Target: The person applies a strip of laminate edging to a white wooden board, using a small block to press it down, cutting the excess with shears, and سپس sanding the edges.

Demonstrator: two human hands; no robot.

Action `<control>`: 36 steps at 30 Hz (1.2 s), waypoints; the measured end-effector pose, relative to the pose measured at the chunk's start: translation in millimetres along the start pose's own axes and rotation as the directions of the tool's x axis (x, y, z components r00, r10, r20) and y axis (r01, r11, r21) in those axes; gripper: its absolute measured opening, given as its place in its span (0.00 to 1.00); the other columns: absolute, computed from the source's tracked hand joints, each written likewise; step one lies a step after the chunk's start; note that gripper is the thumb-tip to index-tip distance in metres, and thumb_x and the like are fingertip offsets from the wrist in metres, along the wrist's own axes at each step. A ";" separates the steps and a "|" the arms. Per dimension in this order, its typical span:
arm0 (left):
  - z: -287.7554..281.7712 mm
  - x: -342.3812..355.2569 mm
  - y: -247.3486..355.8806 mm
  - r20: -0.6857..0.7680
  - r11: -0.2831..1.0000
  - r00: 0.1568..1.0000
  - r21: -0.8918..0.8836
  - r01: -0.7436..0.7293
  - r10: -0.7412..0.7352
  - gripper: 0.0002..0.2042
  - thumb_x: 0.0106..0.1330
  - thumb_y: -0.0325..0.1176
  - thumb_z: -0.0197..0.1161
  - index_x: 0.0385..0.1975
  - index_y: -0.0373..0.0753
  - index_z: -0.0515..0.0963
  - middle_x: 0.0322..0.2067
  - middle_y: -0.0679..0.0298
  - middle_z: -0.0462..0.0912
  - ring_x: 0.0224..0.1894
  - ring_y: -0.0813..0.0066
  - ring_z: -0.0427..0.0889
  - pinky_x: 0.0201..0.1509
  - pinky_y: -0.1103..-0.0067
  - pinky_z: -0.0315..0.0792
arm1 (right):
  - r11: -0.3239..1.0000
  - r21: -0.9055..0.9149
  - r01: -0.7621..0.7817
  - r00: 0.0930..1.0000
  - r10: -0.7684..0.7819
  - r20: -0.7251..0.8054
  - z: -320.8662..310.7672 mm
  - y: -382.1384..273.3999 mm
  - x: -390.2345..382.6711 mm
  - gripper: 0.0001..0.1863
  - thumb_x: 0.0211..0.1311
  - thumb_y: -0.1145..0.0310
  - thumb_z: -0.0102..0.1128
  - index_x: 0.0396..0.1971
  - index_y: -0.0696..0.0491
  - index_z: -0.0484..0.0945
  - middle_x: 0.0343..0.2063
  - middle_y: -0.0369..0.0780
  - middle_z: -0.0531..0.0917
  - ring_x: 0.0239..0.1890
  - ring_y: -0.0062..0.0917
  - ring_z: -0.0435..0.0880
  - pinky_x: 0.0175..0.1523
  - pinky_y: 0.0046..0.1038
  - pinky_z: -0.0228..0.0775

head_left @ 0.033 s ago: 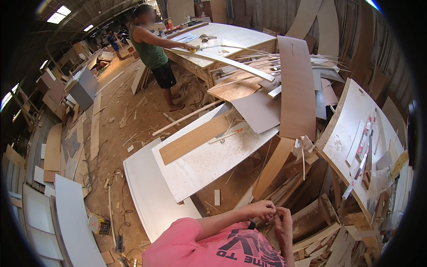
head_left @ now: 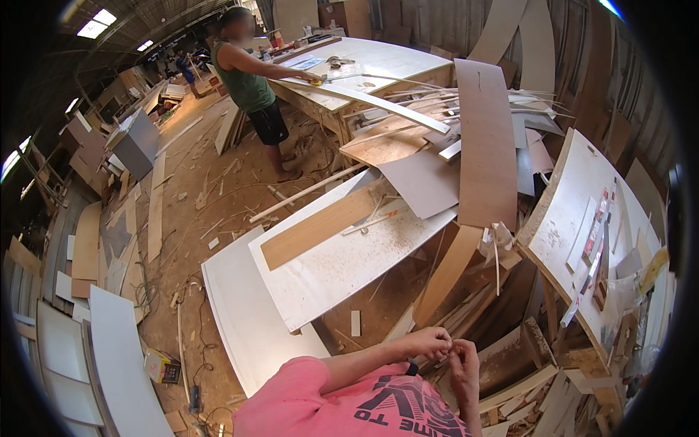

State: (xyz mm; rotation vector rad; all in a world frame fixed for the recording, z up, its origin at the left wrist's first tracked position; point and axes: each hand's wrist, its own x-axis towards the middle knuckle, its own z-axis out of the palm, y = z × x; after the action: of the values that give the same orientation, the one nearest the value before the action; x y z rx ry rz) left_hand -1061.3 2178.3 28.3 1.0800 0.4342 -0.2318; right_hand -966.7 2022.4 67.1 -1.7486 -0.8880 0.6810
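Note:
My left hand (head_left: 431, 343) and my right hand (head_left: 464, 364) meet in front of my pink shirt (head_left: 320, 400), at the lower middle of the head view. Both are closed, with fingertips pinched together and nearly touching. Whatever they may pinch is too small to make out. A dark band (head_left: 413, 368) circles my left wrist. Just beyond the hands, a narrow brown board (head_left: 445, 280) slopes down over a heap of offcuts (head_left: 520, 397). Ahead to the left lies a white panel (head_left: 313, 288) with a wood strip (head_left: 320, 226) and sawdust on it.
A person (head_left: 251, 80) in a green top stands at a white workbench (head_left: 397, 54), one hand on a long white strip (head_left: 364, 98). A tall brown sheet (head_left: 486, 146) leans ahead. Right of me, a tilted white board (head_left: 564, 211) carries tools. A cable (head_left: 204, 328) crosses the littered floor.

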 end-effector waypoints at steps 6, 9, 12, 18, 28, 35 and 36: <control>-20.5 2.2 -0.8 -0.024 0.999 0.999 0.045 -0.029 0.030 0.16 0.67 0.46 0.55 0.44 0.39 0.70 0.35 0.67 0.74 0.37 0.81 0.74 0.39 0.82 0.71 | 0.907 0.409 -0.105 0.994 0.106 0.021 -3.8 -9.8 3.5 0.15 0.60 0.80 0.51 0.47 0.56 0.68 0.34 0.34 0.71 0.34 0.16 0.72 0.42 0.20 0.70; -9.5 -3.9 8.1 0.073 0.994 0.996 0.083 -0.065 0.059 0.17 0.67 0.47 0.55 0.45 0.40 0.69 0.36 0.67 0.74 0.36 0.81 0.75 0.39 0.83 0.70 | 0.905 0.409 -0.120 0.993 0.109 0.050 0.0 -6.1 7.7 0.17 0.60 0.81 0.51 0.49 0.56 0.67 0.35 0.34 0.72 0.34 0.16 0.73 0.42 0.20 0.69; -5.4 -11.2 15.8 0.121 0.996 0.992 0.080 -0.034 0.025 0.18 0.67 0.46 0.54 0.47 0.39 0.68 0.37 0.67 0.74 0.37 0.81 0.74 0.40 0.83 0.70 | 0.901 0.430 -0.063 0.998 0.049 0.044 6.3 -8.2 8.2 0.18 0.60 0.81 0.51 0.50 0.56 0.67 0.35 0.34 0.73 0.34 0.16 0.74 0.41 0.19 0.68; -14.8 -10.4 7.0 0.185 0.997 0.982 0.062 -0.048 0.035 0.21 0.65 0.48 0.57 0.49 0.39 0.67 0.38 0.67 0.74 0.39 0.80 0.74 0.40 0.81 0.71 | 0.823 0.551 -0.139 0.990 0.098 0.102 8.9 -13.0 9.0 0.19 0.59 0.81 0.53 0.50 0.55 0.67 0.35 0.37 0.76 0.35 0.18 0.76 0.42 0.19 0.70; -25.9 -19.1 23.9 0.226 1.000 0.974 0.007 -0.015 0.013 0.21 0.65 0.40 0.59 0.54 0.40 0.64 0.46 0.66 0.70 0.45 0.80 0.71 0.47 0.80 0.68 | 0.803 0.571 -0.170 0.985 0.144 0.092 24.4 -15.9 18.0 0.14 0.56 0.80 0.50 0.43 0.54 0.62 0.33 0.39 0.73 0.33 0.22 0.77 0.40 0.24 0.73; -29.0 -27.7 31.1 0.165 0.979 0.974 -0.156 -0.131 0.157 0.21 0.65 0.37 0.58 0.55 0.37 0.64 0.47 0.64 0.72 0.47 0.79 0.72 0.50 0.80 0.68 | 0.740 0.646 -0.187 0.981 0.169 0.090 36.3 -34.8 24.3 0.11 0.55 0.80 0.47 0.38 0.53 0.62 0.27 0.37 0.71 0.28 0.21 0.74 0.36 0.26 0.72; -34.6 -27.3 31.6 0.110 0.951 0.981 -0.282 -0.125 0.162 0.20 0.66 0.37 0.57 0.55 0.37 0.64 0.46 0.64 0.72 0.47 0.79 0.73 0.49 0.80 0.69 | 0.706 0.681 -0.194 0.979 0.182 0.091 36.0 -38.4 24.9 0.11 0.56 0.80 0.47 0.37 0.53 0.62 0.27 0.36 0.71 0.27 0.21 0.73 0.36 0.26 0.72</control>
State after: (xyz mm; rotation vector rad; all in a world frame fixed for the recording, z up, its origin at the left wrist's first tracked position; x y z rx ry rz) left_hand -1081.2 2222.8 52.0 0.8139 0.2578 -0.1086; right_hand -990.3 2070.0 90.7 -1.1501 -0.3696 1.0114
